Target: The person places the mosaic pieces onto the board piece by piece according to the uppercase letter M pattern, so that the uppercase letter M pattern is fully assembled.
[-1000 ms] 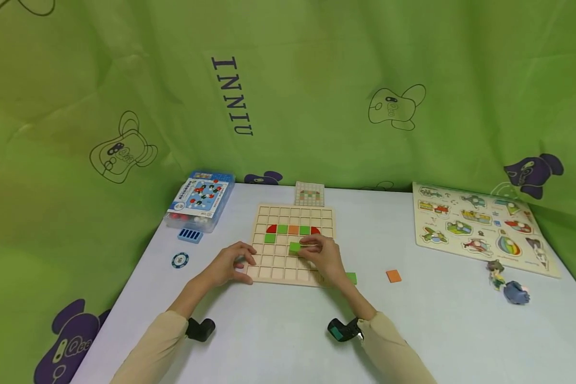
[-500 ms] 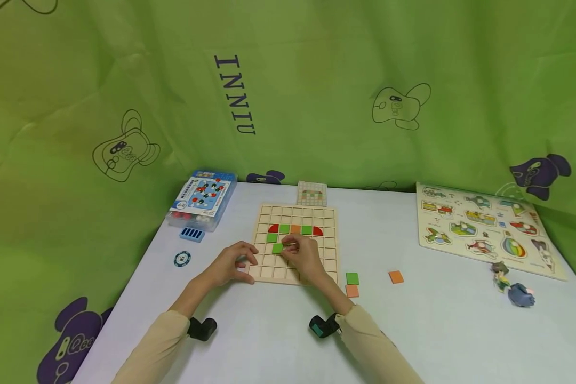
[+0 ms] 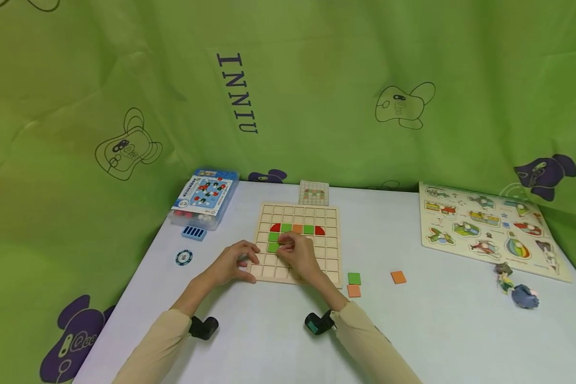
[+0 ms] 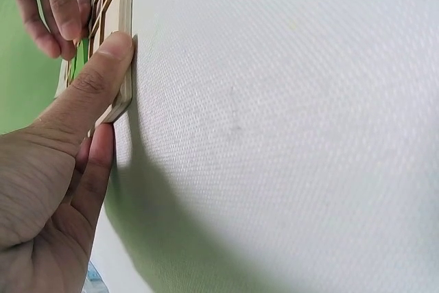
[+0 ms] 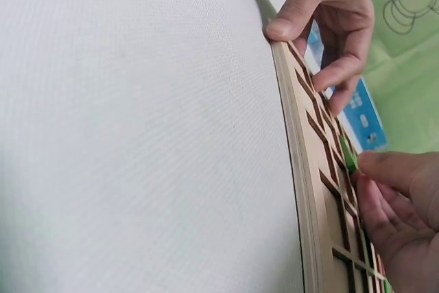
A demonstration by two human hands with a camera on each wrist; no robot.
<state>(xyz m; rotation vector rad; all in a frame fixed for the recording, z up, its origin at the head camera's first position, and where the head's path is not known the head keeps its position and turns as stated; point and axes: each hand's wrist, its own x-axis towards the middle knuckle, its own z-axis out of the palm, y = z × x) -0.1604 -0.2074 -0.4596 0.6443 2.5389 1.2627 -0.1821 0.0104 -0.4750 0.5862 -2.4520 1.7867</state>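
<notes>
A wooden grid board (image 3: 330, 265) lies on the white table. My left hand (image 3: 231, 261) grips its near left corner; in the left wrist view the thumb (image 4: 92, 84) lies on the front edge and the fingers on the side. Over the board, my right hand (image 3: 298, 256) pinches a green square tile (image 3: 272, 247) between thumb and fingers. The right wrist view shows this green tile (image 5: 349, 156) tilted at a grid cell. Red corner pieces (image 3: 319, 230), green squares and an orange square (image 3: 297, 228) sit in cells farther back; the right hand hides some cells.
Right of the board lie a loose green tile (image 3: 354, 278) and orange tiles (image 3: 353, 290) (image 3: 398, 277). Behind it is a pattern card (image 3: 314, 193). A plastic box (image 3: 204, 200), blue piece (image 3: 194, 233) and round chip (image 3: 184, 257) are left; a picture puzzle (image 3: 489, 226) and figurines (image 3: 525, 296) right.
My right hand has carried the green tile left across the board to a cell below the other green square on the left. My left hand has stayed on the corner.
</notes>
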